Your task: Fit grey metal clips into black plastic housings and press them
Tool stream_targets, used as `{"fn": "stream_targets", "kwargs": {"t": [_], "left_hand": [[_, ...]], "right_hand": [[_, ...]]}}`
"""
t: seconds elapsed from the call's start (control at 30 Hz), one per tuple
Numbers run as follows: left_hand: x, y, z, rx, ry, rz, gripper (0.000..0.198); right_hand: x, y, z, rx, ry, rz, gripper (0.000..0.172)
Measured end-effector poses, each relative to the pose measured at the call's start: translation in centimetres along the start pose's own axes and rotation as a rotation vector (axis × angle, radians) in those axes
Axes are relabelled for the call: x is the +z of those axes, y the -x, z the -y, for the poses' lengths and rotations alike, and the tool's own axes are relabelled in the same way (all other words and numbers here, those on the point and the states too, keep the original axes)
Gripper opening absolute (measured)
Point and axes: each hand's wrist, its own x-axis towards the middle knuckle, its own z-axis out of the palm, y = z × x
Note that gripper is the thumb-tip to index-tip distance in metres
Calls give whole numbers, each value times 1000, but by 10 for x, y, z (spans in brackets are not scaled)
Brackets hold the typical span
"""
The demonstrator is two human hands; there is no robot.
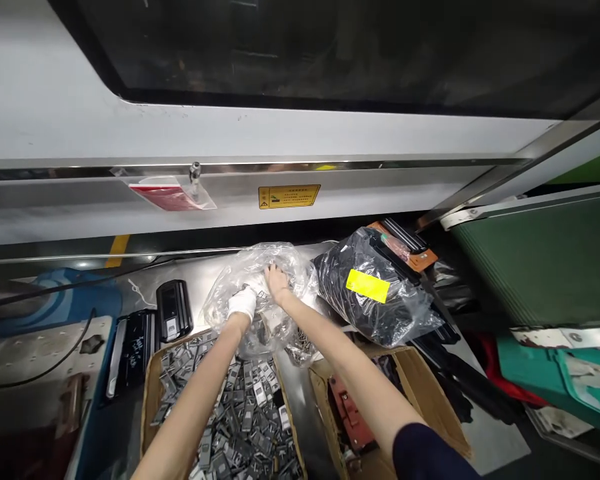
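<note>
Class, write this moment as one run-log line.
left hand: gloved, at clear bag | right hand: bare, at same bag | left cardboard box: grey parts inside | beside clear bag: black-filled bag, yellow label

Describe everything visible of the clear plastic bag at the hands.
The clear plastic bag looks thin, glossy and crumpled, spread on the metal table, left of the dark bag. What it holds is hard to make out. The gloved left hand and bare right hand touch it near its middle; whether they reach inside is unclear.
</note>
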Motion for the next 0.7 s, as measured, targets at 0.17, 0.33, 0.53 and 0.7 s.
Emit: {"fn": "stream_targets", "kwargs": {"t": [0.17, 0.33, 0.53, 0.7], "left_hand": [[-10, 2, -1, 57, -155, -28, 17], [-27, 22, 3, 73, -95, -36, 20], [-42, 94, -16, 160, 239, -211, 45], [-35, 214, -27, 256, 561, -396, 52]], "right_hand": [[6, 6, -22, -140, -86, -33, 31], [-3, 22, -36, -278, -239, -40, 21], [-35, 70, -36, -410, -466, -82, 30], [-67, 189, -87, -488, -977, -339, 35]]}}
